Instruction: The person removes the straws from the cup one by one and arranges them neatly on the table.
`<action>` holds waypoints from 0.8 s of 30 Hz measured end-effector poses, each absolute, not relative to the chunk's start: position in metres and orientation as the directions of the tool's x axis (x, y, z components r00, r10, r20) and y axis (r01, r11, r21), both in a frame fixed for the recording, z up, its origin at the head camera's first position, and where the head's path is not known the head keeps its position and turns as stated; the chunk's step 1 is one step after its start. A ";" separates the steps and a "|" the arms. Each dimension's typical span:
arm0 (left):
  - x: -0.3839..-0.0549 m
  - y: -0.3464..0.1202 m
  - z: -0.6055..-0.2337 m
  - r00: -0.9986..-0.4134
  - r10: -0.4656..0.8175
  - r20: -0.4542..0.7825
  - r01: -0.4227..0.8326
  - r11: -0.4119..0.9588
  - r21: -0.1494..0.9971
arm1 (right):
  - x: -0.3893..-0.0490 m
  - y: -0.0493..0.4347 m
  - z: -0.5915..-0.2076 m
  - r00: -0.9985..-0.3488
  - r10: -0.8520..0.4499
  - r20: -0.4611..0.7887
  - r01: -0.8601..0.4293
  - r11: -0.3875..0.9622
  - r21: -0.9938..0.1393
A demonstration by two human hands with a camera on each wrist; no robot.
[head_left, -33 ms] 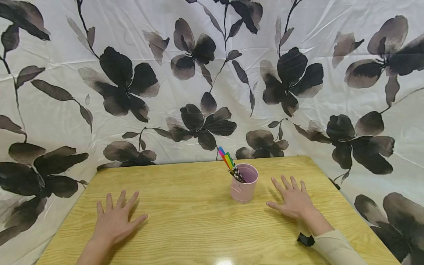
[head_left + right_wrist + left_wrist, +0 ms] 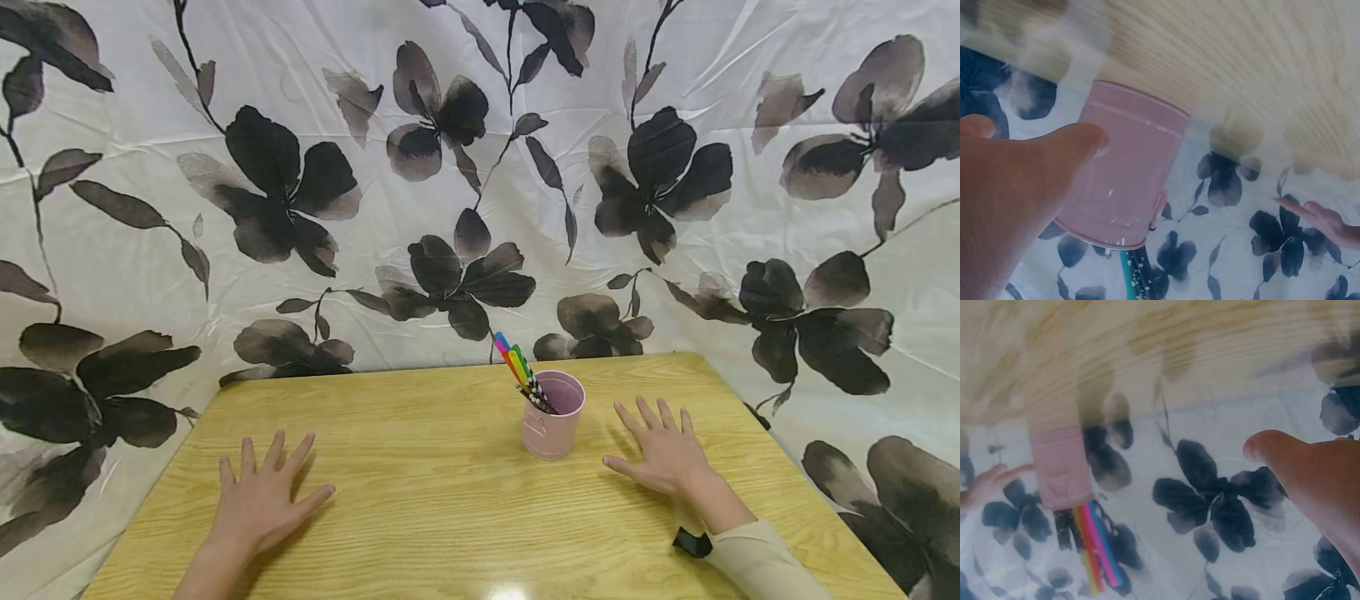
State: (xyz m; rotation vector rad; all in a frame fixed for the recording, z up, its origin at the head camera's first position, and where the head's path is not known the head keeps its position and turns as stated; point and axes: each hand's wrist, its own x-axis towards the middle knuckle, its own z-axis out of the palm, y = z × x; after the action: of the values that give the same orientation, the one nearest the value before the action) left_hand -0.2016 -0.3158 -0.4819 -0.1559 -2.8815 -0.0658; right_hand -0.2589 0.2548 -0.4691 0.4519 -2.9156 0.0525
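Observation:
A pink bucket-shaped pen cup point(image 2: 551, 433) stands upright on the wooden table, right of the middle. Out of its left side lean several colourful pens point(image 2: 513, 358) and black pencils with white dots point(image 2: 537, 395). My left hand point(image 2: 258, 504) is spread palm down at the table's left side, well away from the cup. On the right, my right hand point(image 2: 663, 454) lies with fingers fanned, a short way right of the cup. Neither hand holds anything. In the right wrist view, the thumb point(image 2: 1054, 150) overlaps the pink cup point(image 2: 1129, 169), which appears upside down.
The light wooden table point(image 2: 420, 500) has its far edge against a white cloth point(image 2: 555, 233) printed with dark flowers, which also hangs at both sides. A black band point(image 2: 692, 543) sits at the right wrist beside a beige sleeve point(image 2: 761, 558).

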 end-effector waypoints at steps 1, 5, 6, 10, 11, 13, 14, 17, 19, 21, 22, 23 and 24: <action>-0.202 -0.316 -0.482 -0.960 0.101 0.263 0.112 0.993 0.026 | -0.259 0.255 -0.470 -0.935 -0.297 0.194 -0.305 0.952 -0.010; -0.201 -0.315 -0.483 -0.956 0.099 0.277 0.109 0.994 0.023 | -0.259 0.255 -0.473 -0.934 -0.299 0.197 -0.309 0.951 -0.021; -0.201 -0.315 -0.483 -0.955 0.099 0.279 0.109 0.994 0.022 | -0.259 0.255 -0.474 -0.934 -0.297 0.199 -0.307 0.951 -0.021; -0.203 -0.315 -0.484 -0.958 0.102 0.268 0.112 0.993 0.021 | -0.258 0.255 -0.476 -0.935 -0.293 0.200 -0.304 0.952 -0.025; -0.204 -0.315 -0.484 -0.959 0.103 0.264 0.113 0.993 0.021 | -0.258 0.255 -0.477 -0.935 -0.293 0.202 -0.305 0.952 -0.030; -0.205 -0.315 -0.485 -0.959 0.103 0.263 0.113 0.993 0.022 | -0.258 0.255 -0.477 -0.936 -0.290 0.201 -0.303 0.952 -0.036; -0.205 -0.315 -0.485 -0.959 0.104 0.264 0.113 0.993 0.021 | -0.258 0.255 -0.476 -0.938 -0.285 0.199 -0.298 0.954 -0.037; -0.206 -0.316 -0.484 -0.960 0.104 0.261 0.115 0.993 0.026 | -0.260 0.256 -0.475 -0.935 -0.290 0.205 -0.304 0.952 -0.038; -0.205 -0.316 -0.484 -0.961 0.098 0.260 0.109 0.994 0.029 | -0.262 0.255 -0.474 -0.927 -0.299 0.224 -0.316 0.948 -0.040; -0.204 -0.316 -0.483 -0.963 0.093 0.254 0.105 0.994 0.032 | -0.264 0.255 -0.471 -0.915 -0.313 0.254 -0.335 0.941 -0.048; -0.204 -0.316 -0.482 -0.963 0.092 0.252 0.104 0.994 0.035 | -0.265 0.254 -0.470 -0.908 -0.320 0.271 -0.347 0.936 -0.056; -0.203 -0.315 -0.482 -0.962 0.091 0.256 0.102 0.994 0.032 | -0.266 0.253 -0.468 -0.900 -0.324 0.290 -0.358 0.931 -0.071; -0.203 -0.315 -0.481 -0.962 0.095 0.255 0.107 0.994 0.034 | -0.267 0.253 -0.466 -0.896 -0.322 0.305 -0.366 0.926 -0.096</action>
State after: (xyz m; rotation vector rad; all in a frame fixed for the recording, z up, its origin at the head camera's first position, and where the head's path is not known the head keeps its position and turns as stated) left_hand -0.2034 -0.3148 -0.4813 -0.1486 -2.8809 -0.0690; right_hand -0.2667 0.2525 -0.4655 0.5109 -2.7994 0.2182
